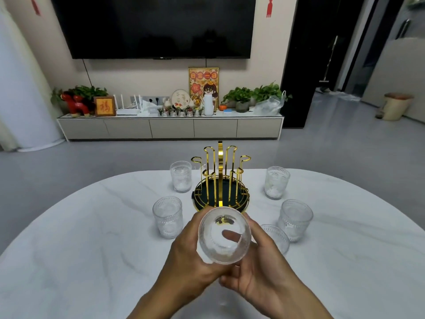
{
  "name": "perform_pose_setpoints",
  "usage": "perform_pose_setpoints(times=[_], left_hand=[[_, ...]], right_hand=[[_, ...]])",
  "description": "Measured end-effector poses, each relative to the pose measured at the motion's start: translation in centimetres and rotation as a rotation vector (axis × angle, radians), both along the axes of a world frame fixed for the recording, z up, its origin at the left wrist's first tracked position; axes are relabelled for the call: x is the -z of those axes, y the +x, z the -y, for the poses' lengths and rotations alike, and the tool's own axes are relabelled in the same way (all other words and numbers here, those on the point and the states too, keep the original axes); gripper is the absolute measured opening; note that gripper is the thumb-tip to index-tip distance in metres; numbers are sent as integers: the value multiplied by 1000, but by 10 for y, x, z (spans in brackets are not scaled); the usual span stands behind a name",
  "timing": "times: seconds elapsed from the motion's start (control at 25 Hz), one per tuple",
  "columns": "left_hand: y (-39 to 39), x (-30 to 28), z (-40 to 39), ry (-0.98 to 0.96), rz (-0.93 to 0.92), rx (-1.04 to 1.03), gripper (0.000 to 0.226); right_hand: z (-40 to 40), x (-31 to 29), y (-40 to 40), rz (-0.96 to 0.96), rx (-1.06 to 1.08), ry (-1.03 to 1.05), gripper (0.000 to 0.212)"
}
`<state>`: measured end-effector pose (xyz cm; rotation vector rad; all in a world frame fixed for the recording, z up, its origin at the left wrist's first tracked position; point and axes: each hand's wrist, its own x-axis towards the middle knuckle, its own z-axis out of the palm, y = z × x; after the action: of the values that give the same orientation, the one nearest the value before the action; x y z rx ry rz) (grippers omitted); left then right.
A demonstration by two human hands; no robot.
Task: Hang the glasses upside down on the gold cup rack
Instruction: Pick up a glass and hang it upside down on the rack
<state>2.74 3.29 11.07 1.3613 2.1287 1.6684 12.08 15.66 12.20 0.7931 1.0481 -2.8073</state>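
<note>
Both hands, left hand (184, 256) and right hand (259, 270), had fingers wrapped round one glass (224, 236), just in front of the gold cup rack (220, 180). I judged risk: smooth glass slipping mid-flip, or clipping a prong.

The held glass (224, 236) is clear, with a pressed, ribbed pattern that catches light; the five other glasses, for instance the one at near left (167, 217), share that embossed finish (their bases look frosted white). The gold cup rack (220, 178) is polished metal wire, mirror-bright, over a dark matt tray with a gold rim. The counter (92, 238) looks like white marble with faint grey veins, smooth with a soft sheen.
</note>
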Motion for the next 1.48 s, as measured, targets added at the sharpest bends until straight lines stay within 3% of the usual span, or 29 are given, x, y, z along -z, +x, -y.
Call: perform_pose_setpoints(times=[0.08,0.2,0.32,0.4,0.48,0.56,0.92,1.48], left_hand=[[-28,-25,-11,-102,-166,136,79],[-93,-60,-44,-360,-594,181,77],[-142,-69,-88,-477,-612,-75,55],[-160,-63,-117,-528,-647,-164,50],[-171,-56,-137,-557,-710,-184,49],[-178,-49,-148,-550,-730,-181,47],[-189,-44,-143,-478,-530,-160,50],[-171,-51,-144,-579,-541,-217,52]], right_hand=[[-18,-18,-15,-54,44,17,56],[-63,-49,-40,-107,238,316,49],[-103,-72,-63,-121,527,867,41],[-123,-71,-81,-91,616,1266,47],[-134,-58,-99,-77,559,1596,56],[-138,-42,-112,-96,472,1774,60],[-140,18,-130,15,175,1807,60],[-132,19,-119,84,148,1753,63]])
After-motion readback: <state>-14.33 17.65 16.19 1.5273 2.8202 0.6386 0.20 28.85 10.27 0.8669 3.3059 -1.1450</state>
